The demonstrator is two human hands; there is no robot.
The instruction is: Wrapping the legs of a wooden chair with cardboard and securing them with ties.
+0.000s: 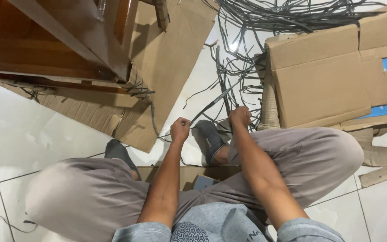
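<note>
I sit on a white tiled floor with my knees bent and grey socks on. My left hand is closed on a thin grey strip that runs up and to the right toward a tangle of similar strips. My right hand is fisted around strands of the same grey material just above my right foot. The two hands are about a hand's width apart, in front of my knees.
A flattened brown cardboard sheet lies at the left under dark wooden furniture. A cardboard box with blue patches stands at the right. Cardboard scraps lie by my right knee.
</note>
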